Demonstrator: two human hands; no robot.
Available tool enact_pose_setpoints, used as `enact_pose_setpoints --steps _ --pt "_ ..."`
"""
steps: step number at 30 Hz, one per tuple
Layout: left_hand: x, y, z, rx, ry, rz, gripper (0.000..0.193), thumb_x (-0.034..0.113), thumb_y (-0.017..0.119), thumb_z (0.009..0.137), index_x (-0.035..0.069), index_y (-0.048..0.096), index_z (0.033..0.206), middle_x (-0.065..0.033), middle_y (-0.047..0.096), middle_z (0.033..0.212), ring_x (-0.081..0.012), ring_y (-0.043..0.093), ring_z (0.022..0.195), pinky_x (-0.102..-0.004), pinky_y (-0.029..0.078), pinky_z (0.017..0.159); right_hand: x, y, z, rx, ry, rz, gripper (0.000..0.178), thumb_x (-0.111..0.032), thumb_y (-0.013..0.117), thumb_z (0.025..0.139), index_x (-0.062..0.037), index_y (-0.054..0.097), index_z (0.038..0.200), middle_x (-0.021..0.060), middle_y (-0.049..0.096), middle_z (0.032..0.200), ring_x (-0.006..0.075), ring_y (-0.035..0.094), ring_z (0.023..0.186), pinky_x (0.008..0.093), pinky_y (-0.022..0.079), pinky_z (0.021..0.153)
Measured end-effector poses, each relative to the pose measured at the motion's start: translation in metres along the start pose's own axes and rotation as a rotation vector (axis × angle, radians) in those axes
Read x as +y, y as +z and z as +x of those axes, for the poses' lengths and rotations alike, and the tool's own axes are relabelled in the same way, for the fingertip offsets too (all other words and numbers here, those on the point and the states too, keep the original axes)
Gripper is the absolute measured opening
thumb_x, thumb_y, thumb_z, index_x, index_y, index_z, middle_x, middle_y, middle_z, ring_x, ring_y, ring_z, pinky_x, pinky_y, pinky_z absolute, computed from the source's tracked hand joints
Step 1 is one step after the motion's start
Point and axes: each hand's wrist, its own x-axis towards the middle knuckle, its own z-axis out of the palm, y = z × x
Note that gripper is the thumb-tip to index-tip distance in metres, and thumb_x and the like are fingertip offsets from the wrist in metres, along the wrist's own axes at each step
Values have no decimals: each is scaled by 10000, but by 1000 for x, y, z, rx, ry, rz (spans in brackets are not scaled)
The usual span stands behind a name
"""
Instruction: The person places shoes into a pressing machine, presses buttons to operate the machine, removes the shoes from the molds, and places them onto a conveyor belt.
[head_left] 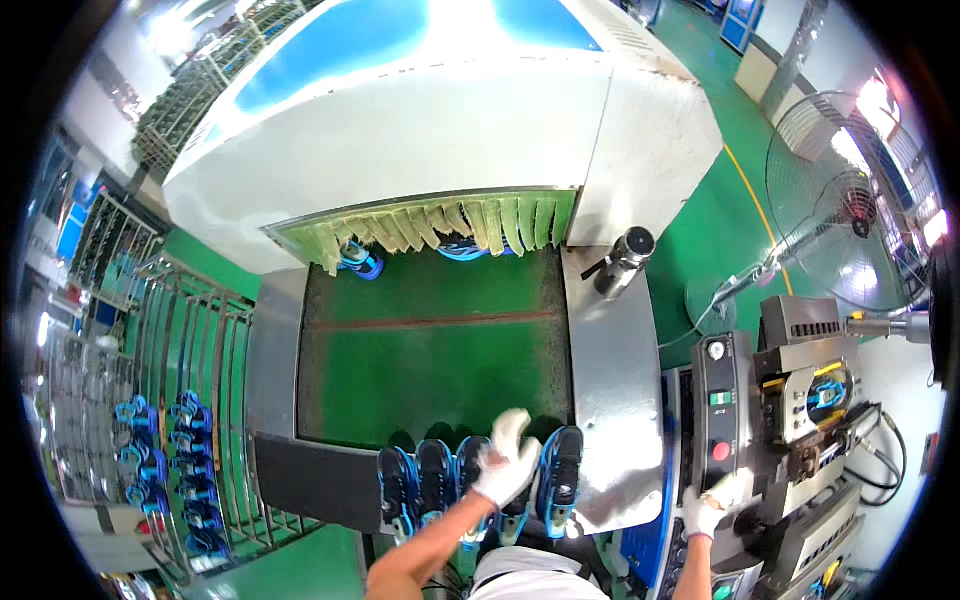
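My left hand, in a white glove, is over a row of black and blue sports shoes at the near edge of the green conveyor belt. Its fingers are stretched out and slightly blurred. Part of one shoe is hidden beneath it; the rightmost shoe lies just beside it, and the leftmost shoe is farther off. My right hand, also gloved, is by the machine's control panel, fingers apart, with nothing visible in them.
A white tunnel machine with a fringed curtain stands ahead; two blue shoes show under the fringe. A steel flask stands on the right ledge. A wire rack with shoes is left. A fan and a press machine are right.
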Motion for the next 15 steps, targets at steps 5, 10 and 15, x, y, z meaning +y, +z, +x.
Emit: enact_pose_setpoints --steps 5,10,15 --pt "-205 -113 148 269 135 546 540 -4 557 829 12 512 1367 -227 512 1401 -426 455 1356 -518 378 1145 -6 5 8 -192 -28 -130 1127 -363 751 781 90 109 1588 311 136 1651 448 101 1551 445 125 1274" --pt "-287 -239 306 474 -122 692 591 77 609 889 40 421 1449 -252 418 1493 -448 383 1390 -530 370 1140 -20 -47 -26 -219 219 -220 999 -299 766 779 -17 247 1585 256 287 1616 367 312 1501 418 349 1176" --pt "-390 -323 363 15 -365 913 462 329 491 985 69 620 1344 -234 584 1406 -423 529 1302 -476 427 1097 0 -32 -97 -469 162 -321 1027 -462 736 740 56 334 1530 290 348 1585 384 333 1491 451 375 1170"
